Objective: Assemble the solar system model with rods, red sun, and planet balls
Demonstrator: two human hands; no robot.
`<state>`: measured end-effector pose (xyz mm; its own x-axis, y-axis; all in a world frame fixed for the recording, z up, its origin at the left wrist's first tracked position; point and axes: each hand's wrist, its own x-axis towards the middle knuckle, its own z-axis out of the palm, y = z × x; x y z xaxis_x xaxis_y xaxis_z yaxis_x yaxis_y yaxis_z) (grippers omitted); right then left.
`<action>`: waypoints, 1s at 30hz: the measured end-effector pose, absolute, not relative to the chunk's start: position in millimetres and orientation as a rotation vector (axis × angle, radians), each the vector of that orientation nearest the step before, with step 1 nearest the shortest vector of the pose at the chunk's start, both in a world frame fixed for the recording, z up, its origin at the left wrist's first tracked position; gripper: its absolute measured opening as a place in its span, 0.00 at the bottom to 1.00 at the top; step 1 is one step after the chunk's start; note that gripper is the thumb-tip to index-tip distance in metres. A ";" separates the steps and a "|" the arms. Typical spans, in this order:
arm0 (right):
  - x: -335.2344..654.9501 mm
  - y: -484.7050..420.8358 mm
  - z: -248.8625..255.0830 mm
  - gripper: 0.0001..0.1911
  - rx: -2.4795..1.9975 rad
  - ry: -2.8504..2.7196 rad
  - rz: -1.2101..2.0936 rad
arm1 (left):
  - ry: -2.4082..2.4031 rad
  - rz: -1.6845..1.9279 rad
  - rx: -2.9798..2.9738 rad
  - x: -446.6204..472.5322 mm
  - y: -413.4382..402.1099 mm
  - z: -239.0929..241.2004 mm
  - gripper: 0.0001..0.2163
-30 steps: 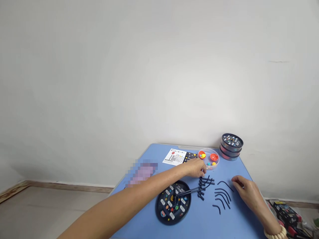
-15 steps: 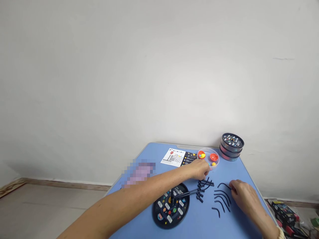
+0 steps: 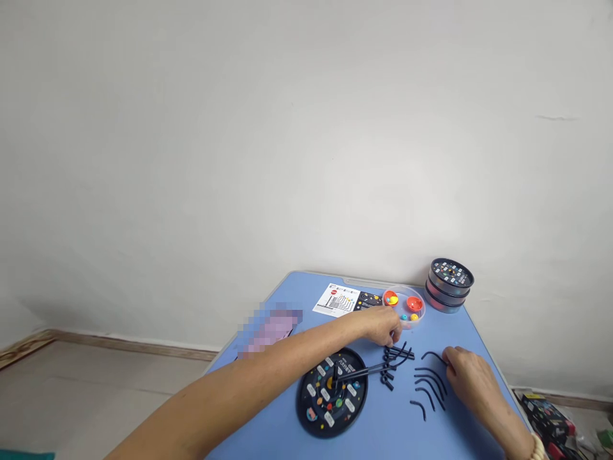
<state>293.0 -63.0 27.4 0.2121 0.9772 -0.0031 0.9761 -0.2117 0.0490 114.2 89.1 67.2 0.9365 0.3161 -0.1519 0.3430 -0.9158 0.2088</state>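
My left hand (image 3: 383, 324) reaches across the table, fingers bent down and pressed together at the far end of a small pile of straight black rods (image 3: 400, 354); whatever they hold is hidden. Under the forearm lies a round black base (image 3: 313, 427) printed with planets. An upright post (image 3: 336, 370) stands at its middle, and long black arms run from it toward the pile. At the right, my right hand (image 3: 469, 375) has its fingers closed on the end of a curved black rod (image 3: 433, 354). Several shorter curved rods (image 3: 424, 380) lie fanned out nearer me.
A clear round tray (image 3: 421, 313) with red half-shells and small coloured balls sits behind my left hand. Beside it lies a printed instruction sheet (image 3: 335, 300). Stacked round black containers (image 3: 449, 284) stand at the back right corner. A blurred purple item (image 3: 272, 331) lies at left.
The view has shifted slightly, moving everything a little to the right. My left hand has drawn back slightly from the tray, showing more of its balls. My right hand stays at the curved rod.
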 end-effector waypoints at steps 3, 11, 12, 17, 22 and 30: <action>292.4 -63.0 26.1 0.16 2.416 1.938 0.058 | 0.496 -0.169 2.867 114.0 87.7 66.6 0.06; 286.5 -61.7 31.0 0.16 2.385 1.886 0.093 | 0.537 -0.222 2.894 117.4 78.3 64.2 0.10; 286.9 -60.2 31.4 0.16 2.380 1.883 0.092 | 0.548 -0.225 2.891 117.2 77.5 64.6 0.10; 293.9 -48.6 31.9 0.15 2.359 1.921 0.066 | 0.581 -0.174 2.842 111.0 77.0 68.1 0.09; 304.2 -44.1 32.5 0.13 2.393 1.983 0.021 | 0.631 -0.011 2.704 95.1 83.2 70.6 0.10; 315.8 -53.7 23.3 0.09 2.592 2.026 -0.058 | 0.763 0.310 2.229 56.8 87.4 72.8 0.06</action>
